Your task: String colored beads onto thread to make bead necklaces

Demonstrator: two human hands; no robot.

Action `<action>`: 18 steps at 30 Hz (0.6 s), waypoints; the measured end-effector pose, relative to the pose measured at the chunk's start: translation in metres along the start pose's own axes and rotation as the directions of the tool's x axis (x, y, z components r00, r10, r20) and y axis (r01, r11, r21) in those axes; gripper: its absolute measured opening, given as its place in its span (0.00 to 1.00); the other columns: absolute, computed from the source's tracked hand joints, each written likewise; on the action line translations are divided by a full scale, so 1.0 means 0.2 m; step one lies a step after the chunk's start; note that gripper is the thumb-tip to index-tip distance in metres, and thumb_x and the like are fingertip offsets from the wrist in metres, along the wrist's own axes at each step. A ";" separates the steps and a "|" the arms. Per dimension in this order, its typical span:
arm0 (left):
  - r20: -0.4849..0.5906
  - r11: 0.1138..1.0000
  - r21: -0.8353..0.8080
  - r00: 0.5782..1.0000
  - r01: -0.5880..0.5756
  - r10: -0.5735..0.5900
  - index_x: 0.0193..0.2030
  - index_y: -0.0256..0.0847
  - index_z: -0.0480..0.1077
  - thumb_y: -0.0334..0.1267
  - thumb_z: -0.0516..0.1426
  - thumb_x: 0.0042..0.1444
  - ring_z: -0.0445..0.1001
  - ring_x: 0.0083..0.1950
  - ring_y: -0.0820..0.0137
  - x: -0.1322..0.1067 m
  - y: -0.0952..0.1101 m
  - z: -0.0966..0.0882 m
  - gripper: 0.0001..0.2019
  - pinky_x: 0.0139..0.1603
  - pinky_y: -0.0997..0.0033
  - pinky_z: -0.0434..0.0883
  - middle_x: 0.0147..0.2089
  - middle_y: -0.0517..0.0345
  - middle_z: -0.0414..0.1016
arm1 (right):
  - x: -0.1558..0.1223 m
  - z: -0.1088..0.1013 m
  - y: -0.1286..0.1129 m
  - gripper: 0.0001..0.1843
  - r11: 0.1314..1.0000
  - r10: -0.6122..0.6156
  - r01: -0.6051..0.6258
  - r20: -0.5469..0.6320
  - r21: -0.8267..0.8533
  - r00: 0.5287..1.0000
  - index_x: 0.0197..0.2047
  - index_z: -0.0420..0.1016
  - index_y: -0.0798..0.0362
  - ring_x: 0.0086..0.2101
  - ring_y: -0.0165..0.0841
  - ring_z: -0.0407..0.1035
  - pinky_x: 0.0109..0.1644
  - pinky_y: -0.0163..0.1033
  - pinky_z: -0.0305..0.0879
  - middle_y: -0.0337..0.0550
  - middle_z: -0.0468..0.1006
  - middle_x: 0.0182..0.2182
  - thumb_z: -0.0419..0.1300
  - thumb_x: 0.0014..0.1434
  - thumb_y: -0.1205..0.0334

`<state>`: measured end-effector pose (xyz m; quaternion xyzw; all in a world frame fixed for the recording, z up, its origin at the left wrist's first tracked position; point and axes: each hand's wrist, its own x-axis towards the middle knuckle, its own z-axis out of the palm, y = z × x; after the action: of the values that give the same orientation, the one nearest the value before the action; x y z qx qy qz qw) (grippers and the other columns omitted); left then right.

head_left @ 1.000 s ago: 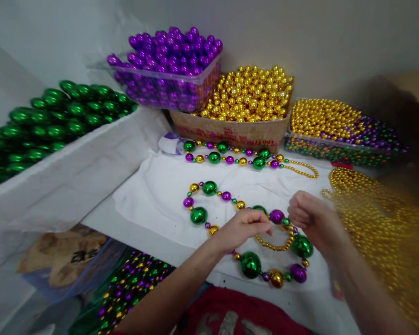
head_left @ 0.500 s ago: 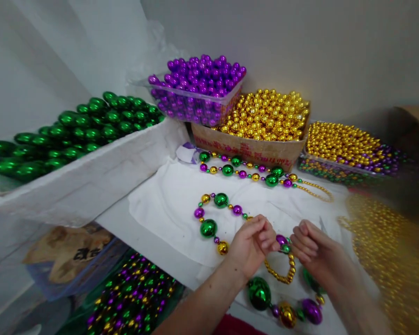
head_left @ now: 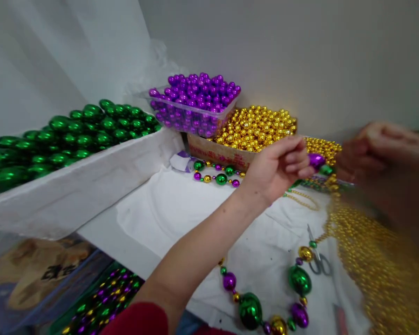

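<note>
My left hand (head_left: 277, 167) is raised over the white cloth (head_left: 174, 209), its fingers pinched on the upper end of a bead necklace at a purple bead (head_left: 316, 160). The necklace (head_left: 268, 298) of green, purple and gold beads hangs down to the cloth near the front edge. My right hand (head_left: 380, 156) is lifted at the right, blurred by motion, close to the same end of the necklace. Its fingers are smeared.
A white box of green balls (head_left: 66, 139) stands at the left, a clear tub of purple balls (head_left: 195, 100) and a carton of gold balls (head_left: 258, 128) at the back. Another necklace (head_left: 214, 174) lies behind. Gold bead strands (head_left: 377, 260) are heaped at right beside small scissors (head_left: 317, 260).
Both hands rose from the cloth and moved to the right, lifting one end of the necklace. The view shifted, so the boxes sit lower and further left in the picture.
</note>
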<state>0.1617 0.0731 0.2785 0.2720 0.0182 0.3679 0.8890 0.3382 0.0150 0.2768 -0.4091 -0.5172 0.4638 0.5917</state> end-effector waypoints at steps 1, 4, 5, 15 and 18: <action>-0.037 0.999 -0.036 0.999 0.032 -0.033 0.22 0.35 0.61 0.31 0.48 0.63 0.50 0.18 0.82 -0.02 -0.05 -0.07 0.17 0.22 0.80 0.55 0.19 0.69 0.45 | -0.02 0.01 0.03 0.12 0.999 0.022 -0.024 0.048 0.045 0.999 0.27 0.68 0.53 0.20 0.24 0.56 0.24 0.35 0.52 0.32 0.58 0.17 0.55 0.61 0.61; -0.085 0.992 -0.118 0.995 0.039 -0.049 0.24 0.35 0.62 0.30 0.46 0.62 0.51 0.19 0.80 -0.09 -0.19 -0.27 0.15 0.23 0.78 0.58 0.20 0.67 0.45 | -0.08 0.06 0.13 0.10 0.976 0.085 -0.101 0.091 0.192 0.992 0.24 0.66 0.52 0.20 0.24 0.50 0.25 0.37 0.45 0.31 0.52 0.17 0.59 0.56 0.62; -0.096 0.991 -0.128 0.995 0.025 -0.038 0.24 0.35 0.63 0.29 0.46 0.62 0.51 0.19 0.80 -0.11 -0.22 -0.31 0.15 0.23 0.78 0.58 0.20 0.67 0.45 | -0.10 0.07 0.16 0.10 0.971 0.093 -0.105 0.067 0.216 0.993 0.24 0.66 0.52 0.20 0.24 0.48 0.24 0.36 0.44 0.31 0.51 0.17 0.60 0.55 0.62; -0.157 0.992 0.092 0.983 -0.082 0.096 0.24 0.36 0.60 0.29 0.45 0.63 0.52 0.20 0.80 -0.16 -0.17 -0.20 0.16 0.23 0.78 0.57 0.20 0.66 0.45 | -0.10 0.11 0.12 0.13 0.977 0.063 -0.081 0.094 0.199 0.994 0.23 0.62 0.53 0.19 0.20 0.48 0.23 0.31 0.45 0.29 0.48 0.18 0.54 0.60 0.64; -0.083 0.938 0.281 0.968 -0.205 0.236 0.24 0.36 0.60 0.29 0.37 0.65 0.49 0.20 0.81 -0.17 -0.03 -0.02 0.21 0.24 0.80 0.55 0.20 0.66 0.44 | -0.03 0.20 -0.07 0.18 0.995 -0.016 0.003 0.133 0.097 0.991 0.24 0.61 0.56 0.18 0.17 0.51 0.24 0.29 0.45 0.29 0.47 0.19 0.41 0.65 0.69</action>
<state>0.1393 0.0485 0.2663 0.3693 0.0886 0.4745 0.7941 0.2994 0.0051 0.2947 -0.3455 -0.5349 0.5117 0.5768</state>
